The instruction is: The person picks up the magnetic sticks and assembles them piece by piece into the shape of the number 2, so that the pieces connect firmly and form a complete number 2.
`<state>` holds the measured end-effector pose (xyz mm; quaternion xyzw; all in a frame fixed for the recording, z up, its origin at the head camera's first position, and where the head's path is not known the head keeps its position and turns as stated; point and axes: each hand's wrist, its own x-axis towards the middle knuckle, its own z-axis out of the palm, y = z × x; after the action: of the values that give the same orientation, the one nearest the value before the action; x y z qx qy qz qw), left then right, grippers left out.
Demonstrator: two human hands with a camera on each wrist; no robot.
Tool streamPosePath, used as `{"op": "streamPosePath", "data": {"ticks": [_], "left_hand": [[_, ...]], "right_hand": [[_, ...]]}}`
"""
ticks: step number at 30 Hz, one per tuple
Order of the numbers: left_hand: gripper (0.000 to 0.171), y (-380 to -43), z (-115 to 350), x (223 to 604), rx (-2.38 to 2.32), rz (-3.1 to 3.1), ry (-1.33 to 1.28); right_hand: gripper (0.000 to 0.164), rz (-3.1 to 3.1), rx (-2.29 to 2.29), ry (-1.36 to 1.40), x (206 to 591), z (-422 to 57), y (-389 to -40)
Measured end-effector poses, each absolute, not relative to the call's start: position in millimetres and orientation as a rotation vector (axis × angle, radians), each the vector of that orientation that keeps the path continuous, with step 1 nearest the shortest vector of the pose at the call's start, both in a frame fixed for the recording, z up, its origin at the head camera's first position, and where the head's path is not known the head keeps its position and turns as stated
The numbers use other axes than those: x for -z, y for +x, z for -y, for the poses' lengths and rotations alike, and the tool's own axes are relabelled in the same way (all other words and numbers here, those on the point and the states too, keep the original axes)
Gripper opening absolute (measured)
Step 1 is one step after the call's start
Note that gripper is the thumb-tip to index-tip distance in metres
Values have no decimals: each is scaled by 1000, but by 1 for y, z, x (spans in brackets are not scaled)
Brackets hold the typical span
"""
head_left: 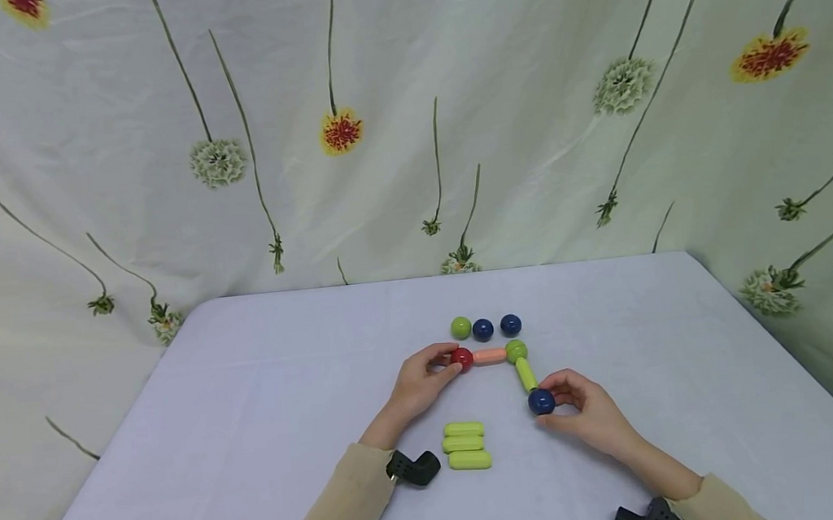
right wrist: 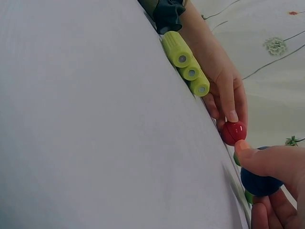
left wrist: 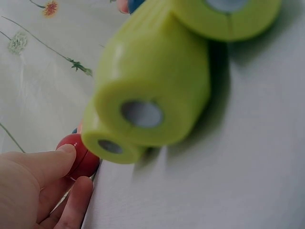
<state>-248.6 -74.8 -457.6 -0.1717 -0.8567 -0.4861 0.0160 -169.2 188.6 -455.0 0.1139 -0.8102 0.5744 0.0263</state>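
My left hand (head_left: pixel 422 380) pinches a red ball (head_left: pixel 462 359) between thumb and fingers. From that ball an orange rod (head_left: pixel 489 356) runs right to a green ball (head_left: pixel 516 351). A yellow-green rod (head_left: pixel 526 374) slants from the green ball down to a dark blue ball (head_left: pixel 541 401), which my right hand (head_left: pixel 588 411) grips between thumb and fingers. In the right wrist view, the thumb lies over the blue ball (right wrist: pixel 261 181), and the left hand's hold on the red ball (right wrist: pixel 233 133) shows behind. The left wrist view shows the thumb on the red ball (left wrist: pixel 82 160).
Behind the joined pieces, a loose green ball (head_left: pixel 461 327) and two dark blue balls (head_left: pixel 483 330) stand in a row. Three yellow-green rods (head_left: pixel 464 444) lie side by side between the forearms. The white-covered table (head_left: pixel 285 368) meets a flower-patterned cloth (head_left: pixel 387 66) at its far edge.
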Motion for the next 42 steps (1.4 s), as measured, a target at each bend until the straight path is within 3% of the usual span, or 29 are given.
{"op": "streamPosePath", "data": {"ticks": [42], "left_hand": [[33,-247,75,455,1506,2653,-544]], "right_hand": [[41,2642,-1531,311,460,-186,-170]]}}
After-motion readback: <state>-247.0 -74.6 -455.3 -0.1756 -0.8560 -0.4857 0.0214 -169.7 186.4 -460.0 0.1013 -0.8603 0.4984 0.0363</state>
